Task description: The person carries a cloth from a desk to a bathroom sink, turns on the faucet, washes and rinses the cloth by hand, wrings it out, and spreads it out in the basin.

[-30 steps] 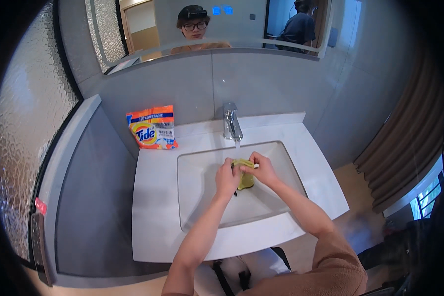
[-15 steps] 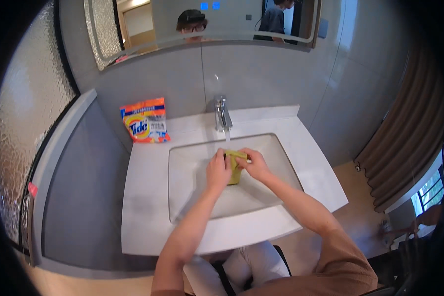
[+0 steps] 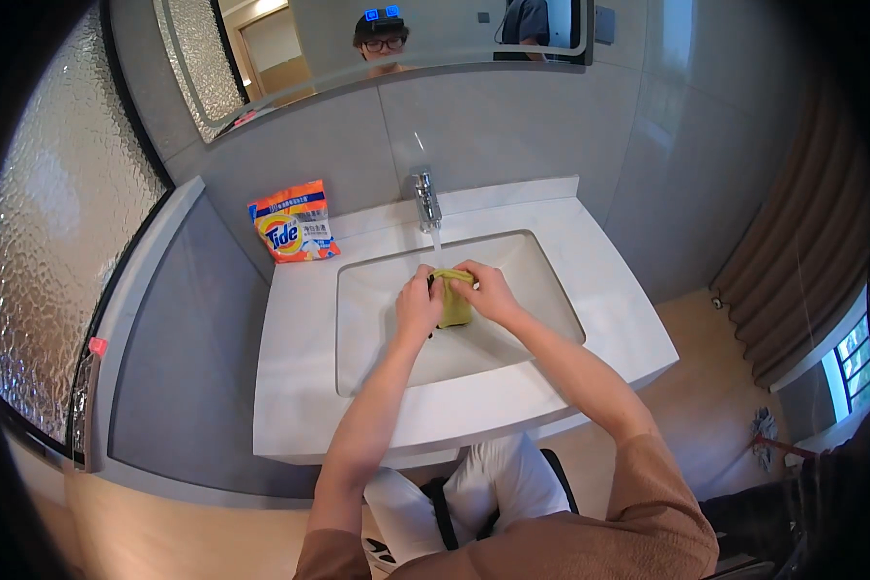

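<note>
Sink [image 3: 377, 319]: both hands' grip on cloth [image 3: 453, 300]

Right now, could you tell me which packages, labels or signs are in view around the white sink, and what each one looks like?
Orange, yellow and blue soft plastic pouch: leans against the grey wall on the white sink counter, left of the chrome tap; flat, rectangular, with a white label patch.
Small pink tag: on the frame of the textured glass panel, far left.
No screens or signs show.
</note>
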Tool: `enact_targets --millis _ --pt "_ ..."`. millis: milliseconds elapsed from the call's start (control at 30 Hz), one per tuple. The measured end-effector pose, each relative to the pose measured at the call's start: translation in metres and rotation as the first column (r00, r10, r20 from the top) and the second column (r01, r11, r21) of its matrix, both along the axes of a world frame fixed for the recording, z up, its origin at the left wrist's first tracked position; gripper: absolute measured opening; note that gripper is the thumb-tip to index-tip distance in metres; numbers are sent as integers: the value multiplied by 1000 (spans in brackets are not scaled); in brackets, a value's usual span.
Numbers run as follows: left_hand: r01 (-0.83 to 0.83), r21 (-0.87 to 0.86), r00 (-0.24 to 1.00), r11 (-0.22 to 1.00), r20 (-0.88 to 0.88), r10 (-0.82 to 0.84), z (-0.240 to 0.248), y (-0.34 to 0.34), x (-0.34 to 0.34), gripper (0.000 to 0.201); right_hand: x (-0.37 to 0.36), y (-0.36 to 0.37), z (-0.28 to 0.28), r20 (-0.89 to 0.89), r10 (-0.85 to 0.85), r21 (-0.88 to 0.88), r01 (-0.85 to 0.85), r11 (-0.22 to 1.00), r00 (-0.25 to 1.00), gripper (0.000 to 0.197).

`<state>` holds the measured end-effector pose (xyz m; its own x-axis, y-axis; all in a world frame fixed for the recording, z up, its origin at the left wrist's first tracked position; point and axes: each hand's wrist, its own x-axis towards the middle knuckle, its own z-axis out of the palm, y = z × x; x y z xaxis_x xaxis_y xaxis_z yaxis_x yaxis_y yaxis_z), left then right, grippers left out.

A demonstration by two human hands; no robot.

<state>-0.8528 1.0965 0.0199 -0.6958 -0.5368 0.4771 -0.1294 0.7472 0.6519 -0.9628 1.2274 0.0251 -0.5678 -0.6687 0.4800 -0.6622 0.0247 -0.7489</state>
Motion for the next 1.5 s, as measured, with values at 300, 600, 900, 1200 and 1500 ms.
enact_targets --millis 300,600,900,1200,1500 --pt "-10 -5 995 1000 98 11 14 10 16 20 6 9 1 -15 -11 39 12 999 1000 24" --pt "-27 -69 992 997 118 35 8 9 14 23 3 12 -3 -62 -17 72 22 997 998 22" --pt "-9 -76 991 997 136 19 10 4 10 21 0 7 -3 -45 -13 66 16 998 999 22" --pt "20 -68 990 997 139 -11 1 -8 10 22 -1 0 2 -43 13 210 -4 978 999 21" --pt "2 -81 984 997 176 12 0 -8 0 23 -17 -8 -7 -47 1 216 9 976 999 26"
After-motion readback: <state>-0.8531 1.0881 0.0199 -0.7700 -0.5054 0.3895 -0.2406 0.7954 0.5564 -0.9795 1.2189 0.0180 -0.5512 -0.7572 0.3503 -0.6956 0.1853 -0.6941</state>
